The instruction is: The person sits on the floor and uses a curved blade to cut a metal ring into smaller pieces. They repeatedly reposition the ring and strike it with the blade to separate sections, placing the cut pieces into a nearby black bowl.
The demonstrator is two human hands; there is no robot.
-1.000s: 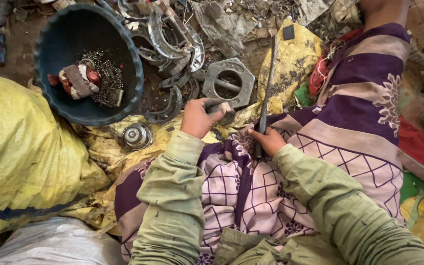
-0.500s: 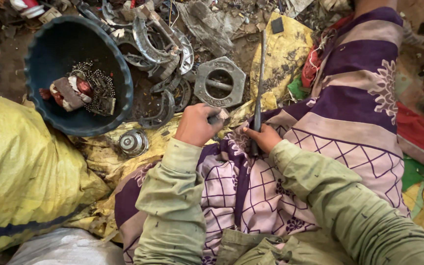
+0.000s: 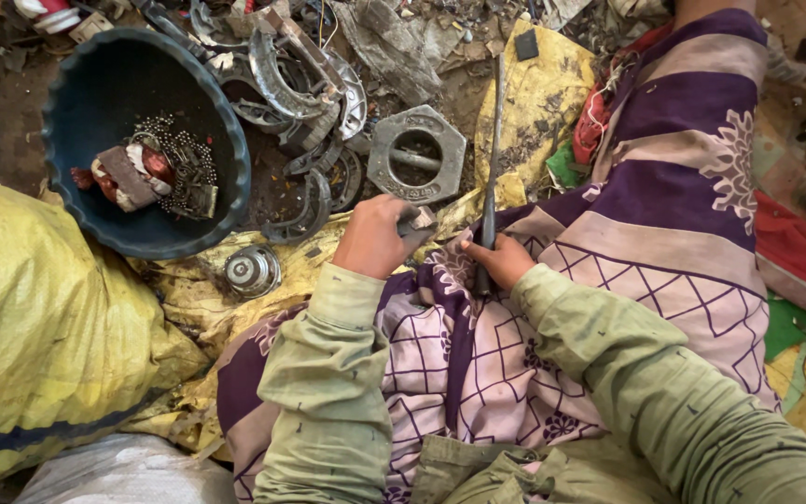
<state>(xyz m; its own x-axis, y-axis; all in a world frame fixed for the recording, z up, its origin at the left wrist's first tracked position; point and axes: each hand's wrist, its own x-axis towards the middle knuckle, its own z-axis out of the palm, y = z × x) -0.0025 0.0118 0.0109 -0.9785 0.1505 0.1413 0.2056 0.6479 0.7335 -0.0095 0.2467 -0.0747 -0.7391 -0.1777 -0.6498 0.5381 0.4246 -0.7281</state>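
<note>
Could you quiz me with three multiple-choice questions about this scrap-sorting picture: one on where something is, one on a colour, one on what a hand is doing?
1. Where does the grey hexagonal metal ring lie?
A. inside the tub
B. on the ground beyond the hands
C. on the lap

2. What colour is the round plastic tub at upper left?
A. dark blue
B. red
C. white

3. What is the right hand doing?
A. lying open and empty
B. gripping a long thin dark metal rod
C. reaching into the tub

Answers:
1. B, the ring lies among the scrap just past the left hand, outside the tub.
2. A, the tub's rim and wall are dark blue.
3. B, the fingers are closed round the rod's lower end, and the rod points away over the yellow sack.
</note>
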